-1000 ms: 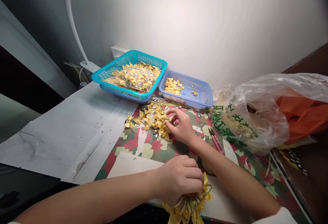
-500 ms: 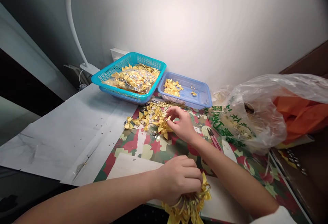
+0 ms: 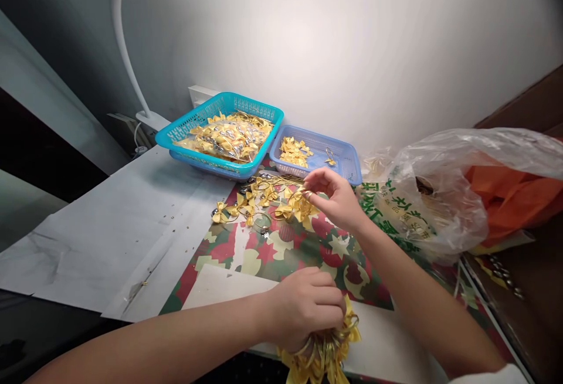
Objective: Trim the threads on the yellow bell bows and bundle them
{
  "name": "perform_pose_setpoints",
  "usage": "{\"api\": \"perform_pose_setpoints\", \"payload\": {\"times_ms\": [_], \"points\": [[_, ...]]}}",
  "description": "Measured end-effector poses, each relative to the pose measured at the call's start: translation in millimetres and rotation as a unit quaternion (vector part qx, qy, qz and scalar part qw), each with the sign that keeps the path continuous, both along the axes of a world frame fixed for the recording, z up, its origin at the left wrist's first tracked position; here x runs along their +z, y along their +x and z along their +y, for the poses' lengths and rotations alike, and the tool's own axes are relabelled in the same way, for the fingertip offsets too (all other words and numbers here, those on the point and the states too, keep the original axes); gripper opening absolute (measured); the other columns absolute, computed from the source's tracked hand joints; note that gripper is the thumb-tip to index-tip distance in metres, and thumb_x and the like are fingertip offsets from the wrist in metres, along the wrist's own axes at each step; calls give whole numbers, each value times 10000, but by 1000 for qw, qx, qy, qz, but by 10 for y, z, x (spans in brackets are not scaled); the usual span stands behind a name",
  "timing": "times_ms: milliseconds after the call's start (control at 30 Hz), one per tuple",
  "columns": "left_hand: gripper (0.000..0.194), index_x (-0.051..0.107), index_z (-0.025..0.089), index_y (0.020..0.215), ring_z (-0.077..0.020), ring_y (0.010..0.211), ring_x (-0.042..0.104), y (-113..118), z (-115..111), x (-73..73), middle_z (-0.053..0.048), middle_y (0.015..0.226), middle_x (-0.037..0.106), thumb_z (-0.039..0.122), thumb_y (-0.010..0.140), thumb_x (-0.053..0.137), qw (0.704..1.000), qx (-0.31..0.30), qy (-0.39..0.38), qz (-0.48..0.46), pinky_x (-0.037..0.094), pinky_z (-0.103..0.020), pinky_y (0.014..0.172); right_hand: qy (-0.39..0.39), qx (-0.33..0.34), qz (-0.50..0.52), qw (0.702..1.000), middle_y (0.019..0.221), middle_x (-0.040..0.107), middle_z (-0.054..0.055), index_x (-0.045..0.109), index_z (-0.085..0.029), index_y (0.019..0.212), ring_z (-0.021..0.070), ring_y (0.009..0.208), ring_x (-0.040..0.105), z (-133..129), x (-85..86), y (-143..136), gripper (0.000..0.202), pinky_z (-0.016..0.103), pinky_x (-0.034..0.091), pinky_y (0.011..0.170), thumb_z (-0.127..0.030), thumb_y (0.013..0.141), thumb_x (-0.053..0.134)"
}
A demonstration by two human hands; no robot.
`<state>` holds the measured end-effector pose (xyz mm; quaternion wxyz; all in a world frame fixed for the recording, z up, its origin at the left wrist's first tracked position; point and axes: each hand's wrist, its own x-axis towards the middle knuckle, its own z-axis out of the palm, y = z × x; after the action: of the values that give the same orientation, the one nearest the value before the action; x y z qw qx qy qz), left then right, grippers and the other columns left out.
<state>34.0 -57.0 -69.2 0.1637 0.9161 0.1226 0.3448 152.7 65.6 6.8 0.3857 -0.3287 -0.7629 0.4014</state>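
My left hand is closed round a thick bunch of yellow bows on gold rings, low in the middle of the view. Farther forward, my right hand pinches a small cluster of yellow bows between thumb and fingers, at the right end of a loose pile. More bows with gold rings and dark beads lie in that pile on the camouflage-patterned cloth.
A teal basket full of bagged bows and a blue basket with a few bows stand against the wall. At right lies a clear plastic bag. A white lamp rises at left.
My right hand has moved right and slightly away from me, and bows at its fingertips have shifted with it. My left hand still grips its bunch.
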Motion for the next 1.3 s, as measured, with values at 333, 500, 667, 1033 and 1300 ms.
{"api": "perform_pose_setpoints", "payload": {"times_ms": [333,500,667,1033,1300], "points": [[105,451,210,770,-166,682,504,-17,19,41,-41,847,678,248,853,503,994,20,-58,-92,373,-328,630,-77,39,34,996,899,586,23,557,-210,948,138,823,597,-88,5,323,184,294,532,744,-251,811,673],[222,521,201,733,-174,690,530,-88,77,194,-45,724,644,364,875,572,947,127,-200,-219,430,-304,655,-64,-6,9,998,916,591,24,560,-218,990,143,841,598,-259,-24,571,186,320,538,793,-218,824,642],[242,522,203,716,-158,685,524,-235,229,271,-4,733,558,382,822,644,843,301,-336,-294,445,-283,654,-20,-41,-15,999,928,585,22,555,-220,998,148,889,592,-428,31,916,181,325,522,840,-153,835,592],[233,507,196,711,-134,630,444,-195,352,263,25,664,474,370,794,638,864,335,-359,-110,388,-243,597,-43,156,-95,982,926,652,21,580,-213,998,143,858,623,-789,103,906,423,280,537,767,52,691,461],[285,501,201,700,-151,631,483,-434,426,476,-9,685,520,438,808,618,904,33,-424,-40,440,-268,605,-34,129,-51,990,912,619,12,562,-222,1019,132,838,618,-739,84,1028,407,273,533,757,43,729,455]]}}
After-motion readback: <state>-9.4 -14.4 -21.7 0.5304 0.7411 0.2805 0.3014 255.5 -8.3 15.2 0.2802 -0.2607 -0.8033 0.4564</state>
